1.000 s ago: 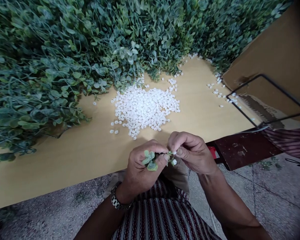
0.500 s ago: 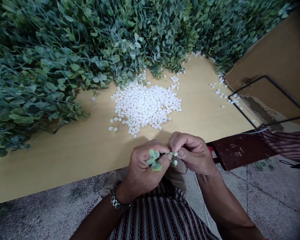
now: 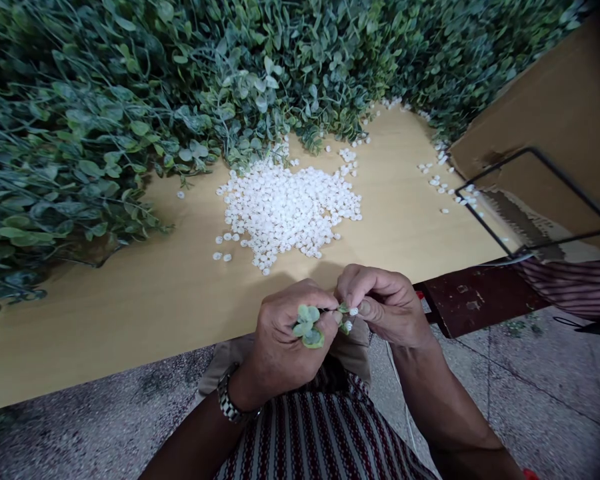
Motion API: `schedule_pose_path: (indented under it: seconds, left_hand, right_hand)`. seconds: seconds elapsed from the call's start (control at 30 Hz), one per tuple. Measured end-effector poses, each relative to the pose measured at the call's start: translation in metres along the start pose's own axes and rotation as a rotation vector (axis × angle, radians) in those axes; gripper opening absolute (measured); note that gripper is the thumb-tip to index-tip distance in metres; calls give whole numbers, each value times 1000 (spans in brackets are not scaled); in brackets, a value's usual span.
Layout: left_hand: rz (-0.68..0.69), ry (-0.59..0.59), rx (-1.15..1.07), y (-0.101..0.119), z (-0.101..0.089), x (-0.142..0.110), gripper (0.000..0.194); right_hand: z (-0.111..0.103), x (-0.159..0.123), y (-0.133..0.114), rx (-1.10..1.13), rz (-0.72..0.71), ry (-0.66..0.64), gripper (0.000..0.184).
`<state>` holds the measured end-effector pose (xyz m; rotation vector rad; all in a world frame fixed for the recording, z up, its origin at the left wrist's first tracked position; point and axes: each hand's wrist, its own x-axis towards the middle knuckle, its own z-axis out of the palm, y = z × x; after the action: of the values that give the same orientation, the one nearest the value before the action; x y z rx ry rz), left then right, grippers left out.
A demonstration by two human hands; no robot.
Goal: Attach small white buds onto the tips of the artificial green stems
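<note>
My left hand (image 3: 293, 337) is closed around an artificial leaf sprig (image 3: 306, 321); rounded green leaves poke out above the fist, and more leaf tips show past the thumb. My right hand (image 3: 393, 308) meets it in front of my lap, thumb and forefinger pinched at a small white bead-like piece (image 3: 353, 311) on a tip of the sprig. Just below, a second white piece (image 3: 349, 326) sits on another tip. The pinching fingertips partly hide the stem. Beyond both hands lies a heap of the same white pieces (image 3: 290, 210) on the tabletop (image 3: 190, 293).
A thick mass of artificial greenery (image 3: 180, 87) covers the table's far side and left. At the right stand a cardboard box (image 3: 550, 100) and a black wire frame (image 3: 575, 190), with white pieces scattered beside them. A dark red stool-like surface (image 3: 480, 300) is below the table edge.
Both hands stay together almost in place. The right fingertips have shifted slightly, and the upper white piece shows more fully between them. The view has moved a little.
</note>
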<state>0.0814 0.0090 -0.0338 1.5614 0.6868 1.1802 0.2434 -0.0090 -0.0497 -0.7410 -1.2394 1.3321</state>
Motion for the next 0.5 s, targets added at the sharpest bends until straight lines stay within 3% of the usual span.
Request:
schedule_pose_path:
  seconds: [0.5]
  left_hand:
    - [88, -43, 110, -2, 0, -3, 13]
  right_hand:
    - [-5, -1, -5, -116, 39, -35, 5]
